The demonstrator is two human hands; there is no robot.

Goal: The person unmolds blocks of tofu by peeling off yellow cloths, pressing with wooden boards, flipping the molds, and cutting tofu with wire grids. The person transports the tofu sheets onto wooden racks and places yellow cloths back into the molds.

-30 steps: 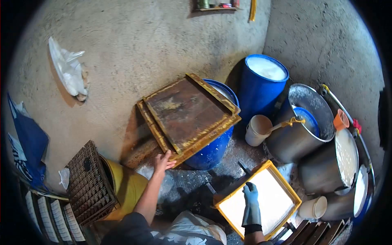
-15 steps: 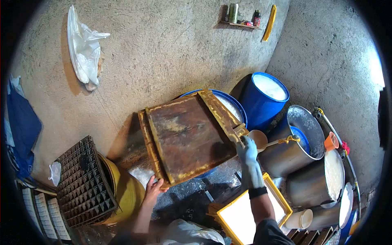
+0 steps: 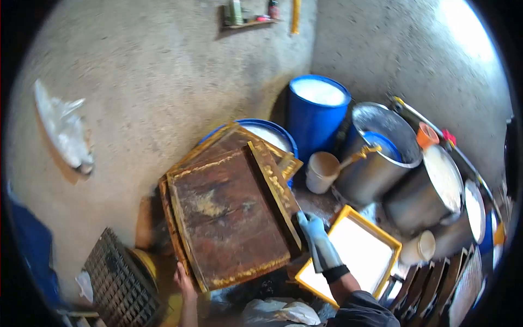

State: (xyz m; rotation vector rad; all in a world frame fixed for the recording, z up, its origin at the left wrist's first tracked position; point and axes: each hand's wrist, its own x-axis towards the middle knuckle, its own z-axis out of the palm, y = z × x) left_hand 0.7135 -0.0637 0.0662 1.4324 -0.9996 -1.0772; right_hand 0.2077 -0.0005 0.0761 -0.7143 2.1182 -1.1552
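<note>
A square, dark brown wooden panel (image 3: 229,218) with raised side strips and yellow-stained edges is held tilted between my hands. My bare left hand (image 3: 184,280) grips its lower left corner, with the thumb and fingers only partly showing. My right hand (image 3: 316,240), in a grey-blue glove, is closed on the right edge near the lower corner. Behind and partly under this panel lies a second, similar wooden panel (image 3: 222,144), resting over a blue barrel (image 3: 286,140) with white contents. Close to my right hand sits a yellow-rimmed frame (image 3: 399,252) filled with white material.
Another blue barrel (image 3: 316,122) stands in the corner. Several metal drums (image 3: 362,163) line the right wall, with a white bucket (image 3: 321,173) before them. A black plastic grid (image 3: 117,278) leans at the lower left. Dark slats (image 3: 436,286) stand at the lower right.
The held panel has come down and toward me, uncovering the second panel behind it. Both hands have moved with it. The camera view has swung to the right.
</note>
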